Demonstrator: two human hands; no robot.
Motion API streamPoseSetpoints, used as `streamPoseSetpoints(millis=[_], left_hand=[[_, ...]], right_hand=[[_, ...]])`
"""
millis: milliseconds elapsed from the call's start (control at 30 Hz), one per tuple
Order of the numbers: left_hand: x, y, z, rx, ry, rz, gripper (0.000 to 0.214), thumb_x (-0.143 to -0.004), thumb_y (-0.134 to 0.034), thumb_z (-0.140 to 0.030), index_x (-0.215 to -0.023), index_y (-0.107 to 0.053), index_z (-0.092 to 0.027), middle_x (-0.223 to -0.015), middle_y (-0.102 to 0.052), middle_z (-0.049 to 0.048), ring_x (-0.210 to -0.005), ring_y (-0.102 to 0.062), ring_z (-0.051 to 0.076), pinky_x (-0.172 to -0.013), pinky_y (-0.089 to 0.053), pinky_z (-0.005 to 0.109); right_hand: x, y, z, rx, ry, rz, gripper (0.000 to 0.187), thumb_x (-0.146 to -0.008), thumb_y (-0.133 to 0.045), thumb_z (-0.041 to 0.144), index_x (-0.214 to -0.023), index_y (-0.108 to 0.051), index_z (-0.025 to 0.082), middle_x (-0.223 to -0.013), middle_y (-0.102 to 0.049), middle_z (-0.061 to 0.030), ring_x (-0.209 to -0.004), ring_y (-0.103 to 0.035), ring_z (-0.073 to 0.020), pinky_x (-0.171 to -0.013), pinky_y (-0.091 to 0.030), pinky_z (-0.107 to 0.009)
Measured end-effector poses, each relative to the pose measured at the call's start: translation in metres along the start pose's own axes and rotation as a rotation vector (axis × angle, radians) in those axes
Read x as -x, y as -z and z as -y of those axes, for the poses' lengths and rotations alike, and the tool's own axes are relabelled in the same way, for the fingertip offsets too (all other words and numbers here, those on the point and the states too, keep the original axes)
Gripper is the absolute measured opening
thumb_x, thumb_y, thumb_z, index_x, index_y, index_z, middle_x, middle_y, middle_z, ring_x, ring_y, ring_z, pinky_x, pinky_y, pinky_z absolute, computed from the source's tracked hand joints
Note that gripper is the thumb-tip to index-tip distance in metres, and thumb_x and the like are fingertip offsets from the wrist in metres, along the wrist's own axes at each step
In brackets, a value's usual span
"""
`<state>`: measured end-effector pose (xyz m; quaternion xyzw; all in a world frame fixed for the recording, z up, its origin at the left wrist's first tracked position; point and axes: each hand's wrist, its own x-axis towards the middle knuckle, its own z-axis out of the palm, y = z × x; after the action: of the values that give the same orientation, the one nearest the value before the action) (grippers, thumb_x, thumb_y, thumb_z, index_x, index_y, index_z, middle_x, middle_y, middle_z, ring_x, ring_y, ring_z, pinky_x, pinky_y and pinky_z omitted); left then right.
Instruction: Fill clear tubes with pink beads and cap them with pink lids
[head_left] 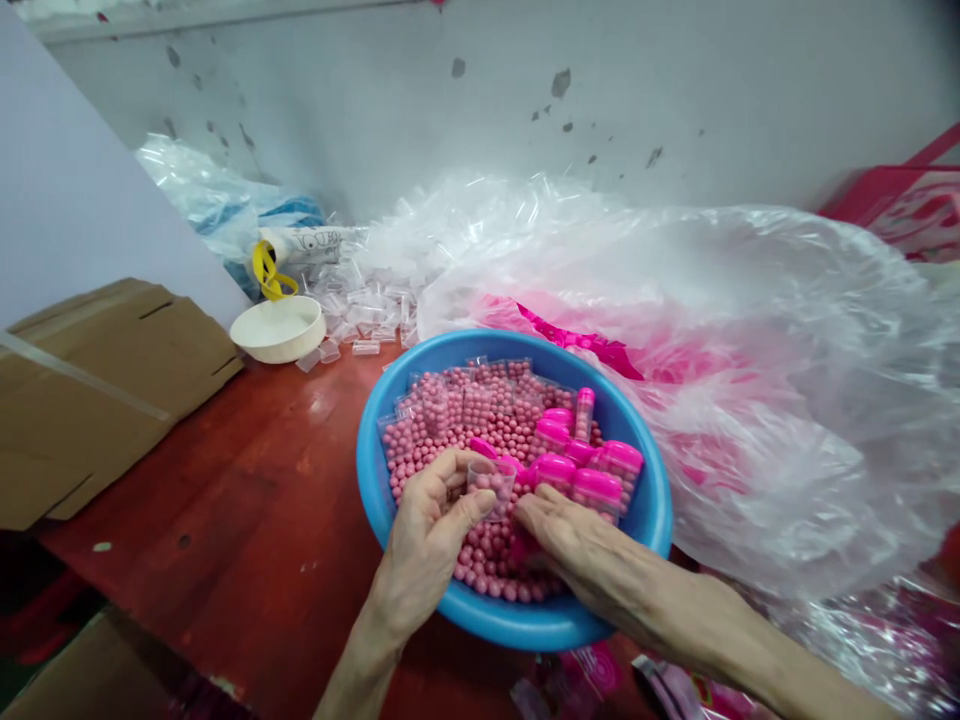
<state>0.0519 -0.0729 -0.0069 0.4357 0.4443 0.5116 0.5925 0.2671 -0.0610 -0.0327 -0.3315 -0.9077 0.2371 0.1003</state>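
A blue plastic basin (371,440) holds many round pink beads (517,430). Over the beads, my left hand (427,530) pinches a small clear plastic container (491,488) with some beads inside, its mouth tipped up. My right hand (577,540) is low in the basin just beside it, fingers curled round a bright pink plastic piece (525,548) that is mostly hidden. Several filled containers with bright pink caps (598,487) lie at the basin's right side. Along its far side are filled clear containers (435,395) without visible caps.
Loose clear containers (367,310) are heaped behind the basin, beside a white round lid (279,328) and yellow tape (271,270). A large clear plastic bag (750,300) with pink contents spreads along the right. Cardboard (120,380) stands left on the red table (300,480).
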Motion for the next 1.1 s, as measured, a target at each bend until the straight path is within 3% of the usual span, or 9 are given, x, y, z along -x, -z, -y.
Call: streamPoseSetpoints(millis=[67, 133, 200, 333, 467, 600, 800, 933, 1100], left_hand=[[0.0, 0.0, 0.0, 0.027, -0.003, 0.003, 0.009, -0.083, -0.06, -0.018, -0.091, -0.061, -0.017, -0.085, -0.064, 0.0004, -0.081, -0.059, 0.011, -0.074, -0.05, 0.02], [-0.001, 0.0, 0.0, 0.048, 0.002, 0.013, 0.009, -0.084, -0.059, -0.018, -0.092, -0.061, -0.017, -0.087, -0.063, 0.0007, -0.081, -0.059, 0.011, -0.075, -0.05, 0.022], [-0.002, -0.001, -0.001, 0.058, 0.011, 0.037, 0.009, -0.084, -0.059, -0.018, -0.093, -0.061, -0.017, -0.086, -0.063, 0.0008, -0.081, -0.059, 0.011, -0.076, -0.05, 0.022], [-0.001, -0.001, -0.004, 0.06, 0.054, 0.103, 0.01, -0.081, -0.061, -0.016, -0.091, -0.061, -0.015, -0.081, -0.063, -0.0003, -0.074, -0.057, 0.009, -0.071, -0.048, 0.019], [-0.001, 0.0, -0.005, 0.074, 0.086, 0.145, 0.01, -0.081, -0.061, -0.016, -0.091, -0.062, -0.015, -0.08, -0.062, -0.0006, -0.074, -0.056, 0.009, -0.068, -0.046, 0.018], [0.0, 0.001, -0.002, 0.07, 0.075, 0.176, 0.016, -0.082, -0.06, -0.015, -0.097, -0.063, -0.017, -0.084, -0.062, -0.0001, -0.079, -0.056, 0.011, -0.071, -0.045, 0.02], [0.001, 0.0, -0.001, 0.008, 0.042, 0.15, 0.018, -0.081, -0.058, -0.014, -0.096, -0.066, -0.018, -0.083, -0.062, -0.0001, -0.076, -0.053, 0.012, -0.069, -0.042, 0.02], [0.002, -0.001, -0.002, -0.024, -0.025, 0.144, 0.016, -0.082, -0.056, -0.013, -0.093, -0.067, -0.016, -0.077, -0.06, -0.0002, -0.071, -0.051, 0.012, -0.066, -0.041, 0.021], [0.002, -0.001, 0.001, 0.031, -0.02, 0.116, 0.013, -0.082, -0.056, -0.017, -0.091, -0.066, -0.015, -0.076, -0.059, 0.0004, -0.071, -0.052, 0.013, -0.067, -0.041, 0.023]], right_hand=[[-0.014, 0.011, 0.008, -0.124, -0.074, -0.05, 0.033, -0.095, -0.033, 0.031, -0.119, -0.054, 0.022, -0.11, -0.064, -0.0067, -0.097, -0.063, -0.018, -0.081, -0.054, -0.029], [-0.029, 0.021, 0.014, -0.493, -0.257, -0.142, 0.022, -0.091, -0.047, 0.038, -0.091, -0.059, 0.02, -0.079, -0.062, -0.0015, -0.067, -0.06, -0.0131, -0.058, -0.051, -0.023], [-0.039, 0.028, 0.016, -0.881, -0.385, -0.208, 0.023, -0.086, -0.056, 0.042, -0.087, -0.056, 0.018, -0.069, -0.056, 0.0024, -0.055, -0.052, -0.0084, -0.047, -0.043, -0.018], [-0.044, 0.026, 0.016, -1.36, -0.502, -0.256, 0.031, -0.076, -0.069, 0.044, -0.088, -0.058, 0.017, -0.065, -0.055, 0.0041, -0.048, -0.049, -0.0051, -0.045, -0.04, -0.015], [-0.042, 0.021, 0.017, -1.483, -0.509, -0.27, 0.028, -0.074, -0.072, 0.04, -0.088, -0.063, 0.017, -0.065, -0.056, 0.0034, -0.046, -0.046, -0.0038, -0.042, -0.037, -0.014], [-0.044, 0.025, 0.023, -1.315, -0.487, -0.34, 0.027, -0.076, -0.069, 0.042, -0.088, -0.067, 0.018, -0.063, -0.057, 0.0035, -0.044, -0.043, -0.0036, -0.039, -0.034, -0.015], [-0.051, 0.032, 0.044, -0.555, -0.23, -0.669, 0.012, -0.081, -0.063, 0.032, -0.085, -0.069, 0.022, -0.078, -0.068, -0.0018, -0.071, -0.063, -0.0151, -0.063, -0.053, -0.024], [-0.056, 0.022, 0.052, -0.179, 0.023, -0.727, 0.016, -0.087, -0.052, 0.014, -0.095, -0.065, 0.02, -0.08, -0.067, -0.0047, -0.069, -0.064, -0.014, -0.059, -0.054, -0.022], [-0.05, 0.01, 0.053, 0.116, 0.101, -0.681, 0.033, -0.092, -0.042, 0.013, -0.123, -0.049, 0.02, -0.095, -0.065, -0.0087, -0.082, -0.067, -0.0159, -0.065, -0.057, -0.022]])
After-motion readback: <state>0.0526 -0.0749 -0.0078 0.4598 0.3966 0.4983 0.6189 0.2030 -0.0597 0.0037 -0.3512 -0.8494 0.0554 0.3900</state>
